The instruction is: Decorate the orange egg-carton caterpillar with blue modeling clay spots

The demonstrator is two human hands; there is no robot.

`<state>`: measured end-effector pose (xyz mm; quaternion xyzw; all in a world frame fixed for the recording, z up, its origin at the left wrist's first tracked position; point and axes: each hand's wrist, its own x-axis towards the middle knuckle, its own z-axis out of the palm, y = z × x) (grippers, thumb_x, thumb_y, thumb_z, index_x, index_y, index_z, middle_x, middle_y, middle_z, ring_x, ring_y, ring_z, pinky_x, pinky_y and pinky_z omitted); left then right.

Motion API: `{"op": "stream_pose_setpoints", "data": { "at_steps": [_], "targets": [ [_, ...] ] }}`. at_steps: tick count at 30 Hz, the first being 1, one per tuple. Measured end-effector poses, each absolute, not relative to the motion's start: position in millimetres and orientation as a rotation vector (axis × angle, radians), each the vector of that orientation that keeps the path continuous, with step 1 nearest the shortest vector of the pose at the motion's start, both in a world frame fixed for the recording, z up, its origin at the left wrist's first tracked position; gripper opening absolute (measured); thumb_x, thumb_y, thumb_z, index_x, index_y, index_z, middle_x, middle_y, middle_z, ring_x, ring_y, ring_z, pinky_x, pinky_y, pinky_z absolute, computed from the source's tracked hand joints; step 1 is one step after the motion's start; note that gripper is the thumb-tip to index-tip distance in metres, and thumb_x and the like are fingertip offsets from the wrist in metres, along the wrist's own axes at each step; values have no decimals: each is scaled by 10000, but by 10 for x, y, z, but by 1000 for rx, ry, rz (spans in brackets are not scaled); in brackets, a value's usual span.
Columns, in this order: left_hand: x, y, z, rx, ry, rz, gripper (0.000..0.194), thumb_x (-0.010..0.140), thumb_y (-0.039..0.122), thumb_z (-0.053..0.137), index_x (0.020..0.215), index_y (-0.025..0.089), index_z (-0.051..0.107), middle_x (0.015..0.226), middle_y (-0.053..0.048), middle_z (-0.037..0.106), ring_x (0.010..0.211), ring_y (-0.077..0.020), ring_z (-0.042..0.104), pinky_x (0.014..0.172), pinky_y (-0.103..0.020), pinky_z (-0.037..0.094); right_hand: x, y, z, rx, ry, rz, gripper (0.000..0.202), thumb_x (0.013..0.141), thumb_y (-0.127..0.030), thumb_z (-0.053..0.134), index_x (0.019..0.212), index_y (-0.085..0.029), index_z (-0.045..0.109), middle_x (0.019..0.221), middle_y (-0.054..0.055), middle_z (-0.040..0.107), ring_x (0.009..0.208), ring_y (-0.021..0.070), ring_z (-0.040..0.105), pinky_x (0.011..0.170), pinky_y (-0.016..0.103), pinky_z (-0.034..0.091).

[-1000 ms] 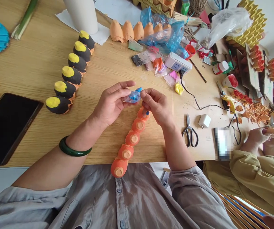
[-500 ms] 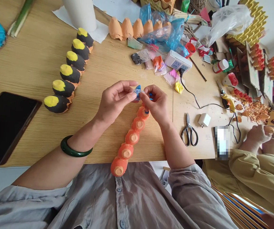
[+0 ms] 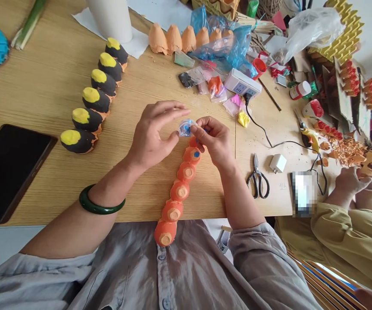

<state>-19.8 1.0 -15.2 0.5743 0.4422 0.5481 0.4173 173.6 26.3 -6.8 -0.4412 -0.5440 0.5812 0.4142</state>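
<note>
My right hand (image 3: 216, 140) pinches a small clear plastic bag (image 3: 186, 128) with blue material in it, above the top end of an orange row of egg-carton cups (image 3: 175, 189). The row slants down to the table's front edge, and its lowest cup hangs over my shirt. Most of its cups have pale round centres; one near my right fingers bears a blue dot (image 3: 196, 154). My left hand (image 3: 153, 133) is open just left of the bag, thumb and fingers apart, holding nothing.
Black cups with yellow tops (image 3: 99, 94) and a dark tablet (image 3: 11, 172) lie left. Right are scissors (image 3: 257, 178), a power strip (image 3: 242, 84) and its cable. Another person's hands (image 3: 350, 187) work at far right. Unpainted cups (image 3: 189, 38) stand behind.
My left fingers have let go of the bag and spread apart. The bag now lies flatter in my right fingers. The blue dot shows more fully, and the orange row has shifted slightly.
</note>
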Motion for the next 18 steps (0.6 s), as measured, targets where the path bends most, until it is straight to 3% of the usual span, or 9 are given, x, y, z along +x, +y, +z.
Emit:
{"op": "stream_pose_setpoints", "data": {
  "at_steps": [1,3,7,10,13,18],
  "targets": [
    [-214,26,-155,1490,1077,1324,421,855,190,906,1263,290,880,1445,-71,809,1504,-348,660,1379,-525,475,1737,260,-55,-1093,-1354,1496,650,771,-807,991,851,-245,673,649,-57,628,517,90,488,469,240,376],
    [-216,39,-174,1476,1018,1223,371,883,264,893,1253,252,877,1401,-81,834,1429,-343,710,1369,-520,484,1736,260,-37,-1082,-1314,1527,658,736,-787,1023,818,-244,661,611,-72,606,481,78,466,432,234,355],
    [-169,27,-236,1321,979,1182,272,906,399,897,1105,221,843,1194,-77,812,1172,-272,769,1115,-380,636,1747,277,-14,-1099,-1210,1572,638,762,-723,1045,753,-258,608,545,-110,470,453,72,418,406,228,344],
    [-169,33,-249,1414,1044,1202,187,917,346,857,1064,232,833,1162,-73,779,1120,-257,738,1035,-344,621,1754,288,-3,-1089,-1206,1627,619,737,-711,1065,780,-251,653,544,-112,450,465,77,416,413,224,357],
    [-191,48,-225,1568,1156,1136,130,868,224,804,997,223,822,1021,-52,762,1001,-246,698,987,-335,580,1762,296,-6,-1092,-1204,1588,655,661,-698,1100,735,-231,647,520,-113,462,445,49,346,397,207,277],
    [-189,33,-202,1371,1117,1003,74,895,227,788,966,228,811,722,9,648,701,-191,616,739,-289,534,1794,320,-36,-1194,-1170,1547,600,726,-618,1064,691,-246,595,524,-112,393,473,54,287,421,218,239]
  ]
}}
